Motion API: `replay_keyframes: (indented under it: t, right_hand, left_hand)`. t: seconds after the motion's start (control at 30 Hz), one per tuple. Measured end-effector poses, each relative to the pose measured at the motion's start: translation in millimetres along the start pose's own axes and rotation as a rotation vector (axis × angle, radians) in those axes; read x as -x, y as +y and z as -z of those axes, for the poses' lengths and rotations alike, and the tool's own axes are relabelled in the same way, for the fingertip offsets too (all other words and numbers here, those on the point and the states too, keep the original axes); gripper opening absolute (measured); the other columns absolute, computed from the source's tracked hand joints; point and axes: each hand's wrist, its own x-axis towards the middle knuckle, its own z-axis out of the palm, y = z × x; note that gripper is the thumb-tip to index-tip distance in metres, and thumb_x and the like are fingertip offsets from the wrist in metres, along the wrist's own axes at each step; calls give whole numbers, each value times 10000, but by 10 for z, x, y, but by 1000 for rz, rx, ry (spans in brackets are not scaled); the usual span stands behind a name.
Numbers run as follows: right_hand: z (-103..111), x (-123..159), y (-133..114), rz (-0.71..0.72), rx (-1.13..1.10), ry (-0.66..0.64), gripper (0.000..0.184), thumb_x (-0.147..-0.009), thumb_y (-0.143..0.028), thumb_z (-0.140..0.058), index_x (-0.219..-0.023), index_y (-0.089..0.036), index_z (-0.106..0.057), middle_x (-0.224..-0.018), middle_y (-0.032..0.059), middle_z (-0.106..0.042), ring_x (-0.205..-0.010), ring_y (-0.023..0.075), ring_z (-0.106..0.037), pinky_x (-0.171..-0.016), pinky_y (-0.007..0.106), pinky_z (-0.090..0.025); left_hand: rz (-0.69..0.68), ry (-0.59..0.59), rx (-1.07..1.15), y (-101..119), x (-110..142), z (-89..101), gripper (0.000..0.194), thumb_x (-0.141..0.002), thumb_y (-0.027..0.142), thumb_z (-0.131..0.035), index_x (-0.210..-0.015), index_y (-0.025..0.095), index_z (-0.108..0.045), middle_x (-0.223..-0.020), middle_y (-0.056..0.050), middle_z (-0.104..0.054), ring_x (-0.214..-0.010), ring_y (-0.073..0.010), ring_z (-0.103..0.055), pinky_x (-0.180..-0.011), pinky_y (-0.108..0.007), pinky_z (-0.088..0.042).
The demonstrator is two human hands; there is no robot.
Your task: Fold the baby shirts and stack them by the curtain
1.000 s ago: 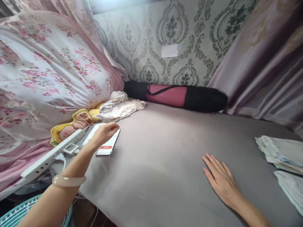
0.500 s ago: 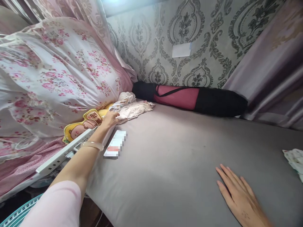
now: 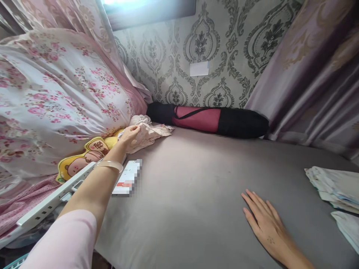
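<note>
Where the far left corner of the bed [image 3: 196,194] meets the floral bedding [image 3: 64,97], the crumpled cloth [image 3: 150,136] lies loosely bunched, one edge raised to the fingers of the left hand [image 3: 129,135]. Left grip: narrow, thumb and fingertips closed on that edge. Step in hand, as judged: taking hold of the cloth; most of it rests on the sheet. Any lift from here would call for a firm pinch and a path over the phone [image 3: 123,183], which lies just on the near side of the cloth, by the bed's left edge. Outward from there: yellow plush [image 3: 71,168] and power strip [image 3: 42,213] along the left edge; black-and-red bag [image 3: 196,118] along the far edge, against the wall. Right hand [image 3: 266,226]: palm down towards the near right, fingers spread, grip wide and holding nothing. Folded cloths [image 3: 336,186] sit at the right edge of view, well apart from the crumpled one. Compared with half a second ago: left hand was at the cloth's near side, fingers apart; now they are drawn together, with fabric raised. Right hand remains spread; view has shifted, bringing more folded cloths into sight.
</note>
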Motion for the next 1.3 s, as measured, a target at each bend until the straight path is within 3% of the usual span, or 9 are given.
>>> replay_keyframes:
  t: [0.17,0.33,0.43,0.63,0.73,0.8,0.9,1.1,1.3]
  right_hand:
    - [24,7,-20,-5,-9,-29,570,-987,-490,-276,-1446,-242,-507,-1537,48,-424,-1432,283,-369,-1178,568,-303]
    - [200,-52,-58,-33,-98,-98,526,-980,-469,-344,-1416,-253,-543,-1517,71,-453,-1416,287,-396,-1175,560,-311]
    - [515,-203,-232,-46,-248,-99,473,-976,-432,-396,-1351,-231,-602,-1448,105,-539,-1360,280,-480,-1150,516,-372]
    - [1354,-551,-869,60,-603,312,477,-931,-415,-549,-1386,-271,-530,-1469,70,-512,-1380,245,-446,-1153,436,-373]
    - [1498,-620,-992,29,-742,250,473,-866,-455,-650,-1295,-265,-590,-1274,63,-652,-1171,243,-607,-997,382,-496]
    - [1455,-634,-959,-72,-821,137,371,-855,-492,-649,-1129,-242,-671,-1022,38,-719,-898,207,-671,-772,319,-543]
    - [1333,-645,-810,-246,-872,119,316,-841,-508,-641,-915,-206,-696,-765,8,-675,-665,158,-597,-583,270,-461]
    - [1469,-647,-575,-467,-1077,301,357,-766,-532,-692,-850,-191,-633,-713,5,-636,-623,150,-549,-544,261,-415]
    - [1759,-545,-547,-545,-1392,285,364,-673,-497,-792,-748,-197,-601,-666,-31,-583,-611,124,-527,-565,243,-408]
  left_hand:
    - [-28,-198,296,451,152,-390,654,-562,698,-757,-931,160,-707,-733,-34,-656,-666,-176,-606,-628,-286,-467]
    - [5,-454,429,901,581,-862,620,-560,631,-806,-926,140,-707,-678,-25,-632,-557,-146,-560,-523,-265,-416]
    - [26,-630,430,1100,933,-1147,566,-580,611,-810,-864,134,-697,-652,-14,-626,-516,-112,-527,-470,-226,-383]
    - [-24,-1115,368,1555,1809,-1524,486,-727,588,-723,-909,137,-724,-698,-33,-655,-540,-110,-528,-463,-210,-371]
    - [-83,-1258,407,1710,2089,-1565,423,-772,559,-695,-912,161,-724,-743,-26,-670,-634,-130,-570,-554,-224,-429]
    - [-92,-1224,408,1706,2166,-1583,393,-795,545,-677,-899,168,-710,-784,-36,-685,-701,-154,-599,-608,-244,-460]
    - [-85,-1087,344,1553,2208,-1607,398,-815,561,-640,-973,198,-685,-946,-74,-717,-869,-226,-653,-709,-301,-514]
    - [-280,-953,85,1071,2323,-1629,596,-732,525,-736,-1224,233,-570,-1222,-102,-656,-1093,-290,-629,-886,-397,-522]
    - [-429,-713,-73,749,2240,-1714,306,-868,431,-563,-1109,244,-586,-1197,-89,-637,-1019,-249,-635,-870,-409,-523]
